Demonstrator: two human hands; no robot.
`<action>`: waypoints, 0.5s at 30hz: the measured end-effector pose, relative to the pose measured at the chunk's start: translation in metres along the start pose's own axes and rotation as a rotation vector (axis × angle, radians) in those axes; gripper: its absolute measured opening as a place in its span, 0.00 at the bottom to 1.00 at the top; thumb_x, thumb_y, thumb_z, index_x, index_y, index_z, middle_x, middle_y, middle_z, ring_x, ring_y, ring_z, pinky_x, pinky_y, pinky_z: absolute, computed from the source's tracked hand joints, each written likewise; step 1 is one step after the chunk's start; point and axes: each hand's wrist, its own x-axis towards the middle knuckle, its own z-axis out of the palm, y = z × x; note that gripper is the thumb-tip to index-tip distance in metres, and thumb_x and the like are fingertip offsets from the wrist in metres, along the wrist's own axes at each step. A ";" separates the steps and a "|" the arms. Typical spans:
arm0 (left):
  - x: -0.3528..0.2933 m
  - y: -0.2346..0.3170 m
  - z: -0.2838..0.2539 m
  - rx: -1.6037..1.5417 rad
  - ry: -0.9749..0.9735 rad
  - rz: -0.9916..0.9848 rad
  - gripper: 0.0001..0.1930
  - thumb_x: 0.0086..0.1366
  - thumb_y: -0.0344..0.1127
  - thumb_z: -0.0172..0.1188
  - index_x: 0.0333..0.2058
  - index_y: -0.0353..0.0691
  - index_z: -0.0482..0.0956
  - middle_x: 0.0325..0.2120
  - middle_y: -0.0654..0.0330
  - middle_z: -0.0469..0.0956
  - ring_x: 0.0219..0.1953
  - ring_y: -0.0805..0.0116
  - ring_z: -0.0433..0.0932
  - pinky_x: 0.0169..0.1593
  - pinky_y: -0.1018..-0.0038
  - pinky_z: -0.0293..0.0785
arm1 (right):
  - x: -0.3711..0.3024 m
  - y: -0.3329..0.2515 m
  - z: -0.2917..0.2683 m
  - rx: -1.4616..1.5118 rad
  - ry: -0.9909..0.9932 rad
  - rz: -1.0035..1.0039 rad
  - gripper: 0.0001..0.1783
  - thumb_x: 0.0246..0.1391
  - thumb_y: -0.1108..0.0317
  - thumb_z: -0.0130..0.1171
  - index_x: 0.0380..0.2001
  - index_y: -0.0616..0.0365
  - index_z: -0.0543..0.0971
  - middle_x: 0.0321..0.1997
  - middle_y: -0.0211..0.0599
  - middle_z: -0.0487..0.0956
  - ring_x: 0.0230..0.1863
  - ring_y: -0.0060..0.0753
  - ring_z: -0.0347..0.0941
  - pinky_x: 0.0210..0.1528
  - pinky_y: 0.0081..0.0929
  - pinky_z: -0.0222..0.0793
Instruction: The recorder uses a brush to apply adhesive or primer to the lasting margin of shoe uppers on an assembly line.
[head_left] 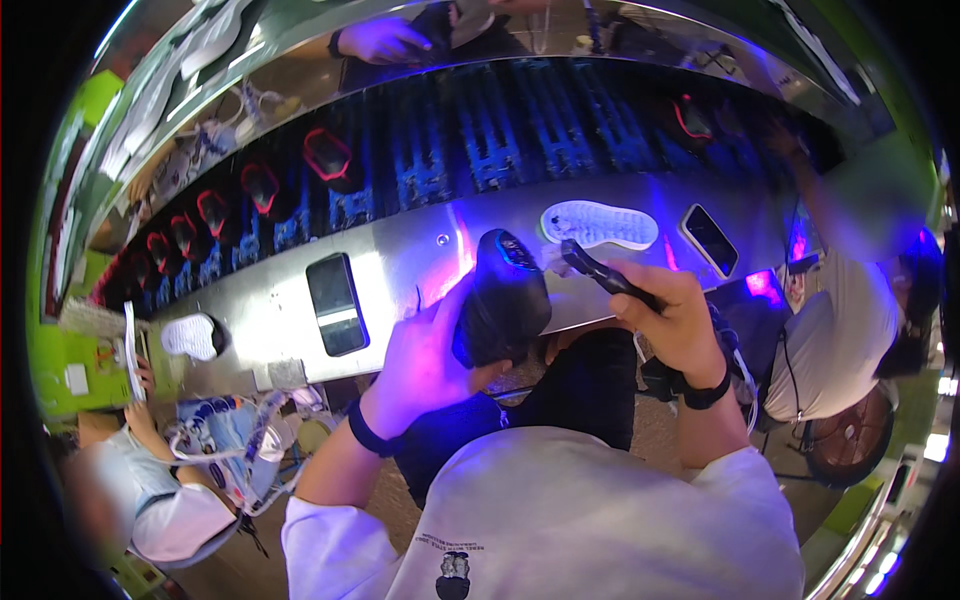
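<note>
My left hand [425,345] is wrapped round a dark shoe upper [508,305], held tilted above my lap by the bench edge. A blue-lit rim shows at its upper end. In my right hand [675,320] is a black-handled brush [605,275], its head pointing left toward the shoe upper, with a small gap between them. Just beyond the brush, a white shoe sole [605,225] lies flat on the metal bench [400,250].
Behind the bench runs a dark conveyor [470,140] carrying several red-rimmed shoe uppers [328,155]. Phones [337,303] [710,240] lie on both sides of me, and another sole [190,337] at left. Co-workers sit left and right; a person's hand [385,42] shows across.
</note>
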 end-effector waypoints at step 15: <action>-0.006 0.070 0.004 -0.686 -0.298 -0.110 0.43 0.55 0.36 0.80 0.65 0.34 0.65 0.50 0.54 0.83 0.51 0.66 0.84 0.57 0.65 0.79 | -0.024 -0.004 -0.036 -0.005 -0.043 -0.262 0.21 0.60 0.76 0.65 0.57 0.60 0.82 0.40 0.33 0.86 0.37 0.19 0.79 0.43 0.23 0.75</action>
